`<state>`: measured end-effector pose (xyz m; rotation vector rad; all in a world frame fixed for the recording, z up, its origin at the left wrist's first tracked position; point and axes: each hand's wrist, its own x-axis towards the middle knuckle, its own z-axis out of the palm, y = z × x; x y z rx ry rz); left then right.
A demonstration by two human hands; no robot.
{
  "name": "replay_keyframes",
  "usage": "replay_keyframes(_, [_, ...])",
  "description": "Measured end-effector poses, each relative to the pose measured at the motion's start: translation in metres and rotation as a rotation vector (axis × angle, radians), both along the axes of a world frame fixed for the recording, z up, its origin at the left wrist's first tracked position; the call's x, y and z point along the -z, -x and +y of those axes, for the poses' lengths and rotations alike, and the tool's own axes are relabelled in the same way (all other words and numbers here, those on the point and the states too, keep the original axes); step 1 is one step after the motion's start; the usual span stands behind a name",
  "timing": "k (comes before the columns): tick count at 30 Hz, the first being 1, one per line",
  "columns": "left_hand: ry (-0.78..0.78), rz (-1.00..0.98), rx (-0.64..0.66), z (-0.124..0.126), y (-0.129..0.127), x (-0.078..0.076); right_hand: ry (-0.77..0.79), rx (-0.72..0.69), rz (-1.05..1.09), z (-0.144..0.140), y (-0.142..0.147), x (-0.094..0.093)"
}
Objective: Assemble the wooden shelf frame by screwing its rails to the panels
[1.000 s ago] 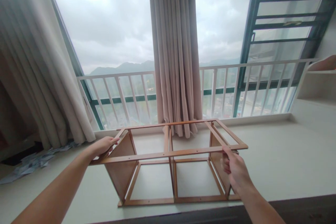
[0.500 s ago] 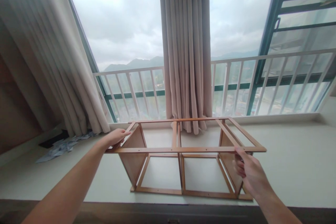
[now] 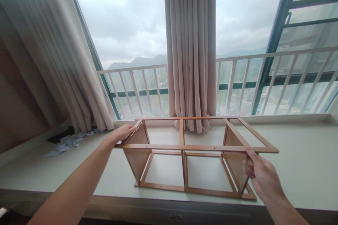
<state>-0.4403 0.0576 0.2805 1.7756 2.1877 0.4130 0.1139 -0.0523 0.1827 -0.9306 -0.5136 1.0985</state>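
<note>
A brown wooden shelf frame (image 3: 155, 147) stands on the white window ledge (image 3: 303, 168). It has an open top and bottom frame, a middle divider and a solid panel near each end. My left hand (image 3: 124, 133) grips its top left end, thumb and fingers on the end bar; some fingers are hidden behind the wood. At the front right corner, my right hand (image 3: 260, 172) is closed round the top rail, thumb above and fingers curled below.
A beige curtain (image 3: 192, 49) hangs behind the shelf frame, and another curtain (image 3: 63, 52) is at the left. White railings (image 3: 134, 84) run along the window. Crumpled printed papers (image 3: 66, 144) lie on the ledge at left. A drawer front (image 3: 148, 211) sits below the ledge edge.
The whole view has shifted slightly, so the shelf frame and both hands appear a little further right. Both hands keep their hold.
</note>
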Motion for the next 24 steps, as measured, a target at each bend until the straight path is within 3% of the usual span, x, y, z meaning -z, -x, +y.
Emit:
replay_keyframes(7, [-0.022, 0.044, 0.002, 0.005, -0.014, -0.007, -0.015, 0.067, 0.012, -0.005, 0.005, -0.002])
replay_keyframes(17, [-0.06, 0.101, -0.038, -0.002, -0.023, -0.01, -0.019, 0.032, 0.013, -0.008, 0.002, 0.002])
replay_keyframes(21, [-0.18, 0.12, -0.068, -0.016, -0.025, -0.016, -0.012, 0.013, -0.034, -0.015, 0.001, 0.007])
replay_keyframes(24, [-0.34, 0.108, -0.13, -0.046, -0.03, -0.012, 0.01, 0.02, -0.121, -0.027, 0.003, 0.023])
